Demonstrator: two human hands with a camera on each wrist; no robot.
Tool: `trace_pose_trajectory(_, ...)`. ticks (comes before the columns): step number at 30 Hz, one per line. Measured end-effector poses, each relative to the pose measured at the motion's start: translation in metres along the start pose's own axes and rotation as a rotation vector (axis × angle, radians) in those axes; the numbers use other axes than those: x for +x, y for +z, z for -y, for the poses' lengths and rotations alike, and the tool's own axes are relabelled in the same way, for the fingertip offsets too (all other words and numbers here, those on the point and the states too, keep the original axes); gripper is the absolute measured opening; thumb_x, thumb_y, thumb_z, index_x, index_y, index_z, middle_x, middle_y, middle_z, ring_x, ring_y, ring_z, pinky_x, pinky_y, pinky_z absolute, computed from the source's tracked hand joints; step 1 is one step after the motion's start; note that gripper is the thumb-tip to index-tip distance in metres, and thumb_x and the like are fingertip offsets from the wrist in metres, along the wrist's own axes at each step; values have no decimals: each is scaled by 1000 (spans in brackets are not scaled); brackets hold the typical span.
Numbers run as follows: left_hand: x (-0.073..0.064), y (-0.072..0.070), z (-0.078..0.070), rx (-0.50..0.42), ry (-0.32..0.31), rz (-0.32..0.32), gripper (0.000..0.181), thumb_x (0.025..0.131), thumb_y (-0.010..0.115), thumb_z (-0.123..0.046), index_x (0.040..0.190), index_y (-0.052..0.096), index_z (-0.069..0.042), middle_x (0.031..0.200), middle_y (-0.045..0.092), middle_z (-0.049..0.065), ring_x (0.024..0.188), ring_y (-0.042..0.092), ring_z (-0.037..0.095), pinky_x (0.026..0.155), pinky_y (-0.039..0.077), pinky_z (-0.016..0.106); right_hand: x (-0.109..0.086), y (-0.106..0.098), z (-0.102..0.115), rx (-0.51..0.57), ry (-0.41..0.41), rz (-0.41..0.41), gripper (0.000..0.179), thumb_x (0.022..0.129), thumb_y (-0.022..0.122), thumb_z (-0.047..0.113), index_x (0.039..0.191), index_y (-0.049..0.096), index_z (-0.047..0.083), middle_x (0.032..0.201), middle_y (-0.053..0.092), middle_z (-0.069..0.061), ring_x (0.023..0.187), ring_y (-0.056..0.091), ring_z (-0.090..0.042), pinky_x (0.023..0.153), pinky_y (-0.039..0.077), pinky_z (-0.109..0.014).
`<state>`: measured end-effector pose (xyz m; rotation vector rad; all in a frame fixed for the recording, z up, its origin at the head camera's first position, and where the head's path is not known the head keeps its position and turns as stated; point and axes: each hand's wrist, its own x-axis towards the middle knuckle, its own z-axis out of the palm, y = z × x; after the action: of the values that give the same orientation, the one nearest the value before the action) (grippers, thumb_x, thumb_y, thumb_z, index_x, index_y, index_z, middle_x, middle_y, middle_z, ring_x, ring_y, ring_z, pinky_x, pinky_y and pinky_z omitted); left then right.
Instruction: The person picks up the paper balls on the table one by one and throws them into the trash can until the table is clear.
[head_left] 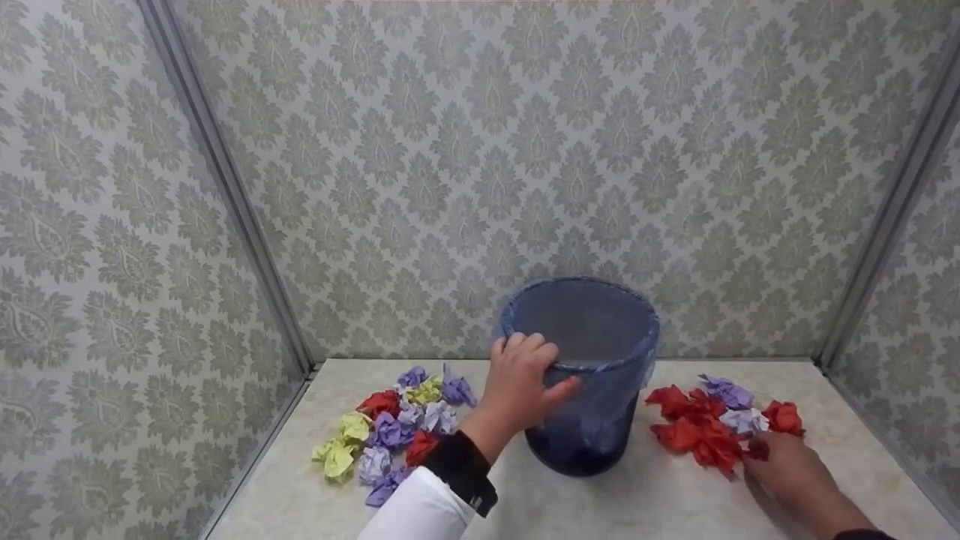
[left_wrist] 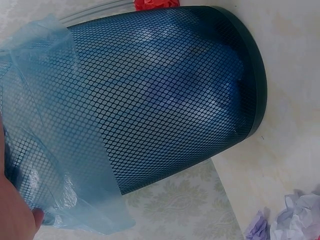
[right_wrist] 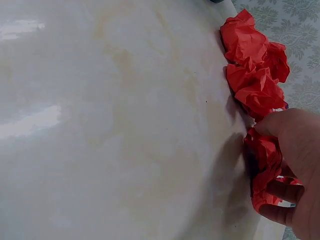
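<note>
I'm looking into a small walled booth (head_left: 525,90); whether it stands in a home or a lab, I can't tell. Leafy wallpaper (head_left: 82,187) lines the frame's left, top and right, grey strips (head_left: 229,180) mark both corners, and a pale counter (head_left: 555,510) spans the bottom.

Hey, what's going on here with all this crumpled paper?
Someone is handling paper balls around a bin. Their left grip holds the upright bin at its rim. Their right grip is round a red ball at the right pile. The left pile, in mixed colours, lies on the table.
</note>
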<state>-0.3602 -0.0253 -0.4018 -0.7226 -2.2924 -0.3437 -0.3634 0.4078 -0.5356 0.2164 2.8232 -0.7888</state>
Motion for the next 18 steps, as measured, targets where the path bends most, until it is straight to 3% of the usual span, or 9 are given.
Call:
trace_pose_trajectory(7, 0, 1, 1, -12, -7, 24, 44, 89, 65, -61, 84, 54, -19, 86, 51, -5, 86, 47, 18, 87, 38, 43, -3, 2, -2, -10, -37, -35, 57, 89, 77, 25, 132, 60, -8, 117, 69, -23, 105, 66, -36, 85, 56, -56)
trace_pose_trajectory(14, 0, 0, 0, -14, -11, 25, 43, 90, 64, -62, 85, 56, -19, 86, 52, -4, 86, 46, 18, 87, 37, 43, -6, 1, -3, 37, -9, -9, 40, 89, 76, 20, 120, 65, -2, 103, 68, -13, 85, 58, -23, 69, 56, -36)
trace_pose_trajectory(18, 0, 0, 0, -5, -6, 13, 44, 89, 63, -63, 85, 58, -19, 86, 53, -4, 85, 47, 19, 84, 37, 42, -10, -2, -2, 90, 16, 13, 39, 89, 76, 22, 118, 65, -1, 96, 67, -11, 79, 59, -22, 64, 54, -33)
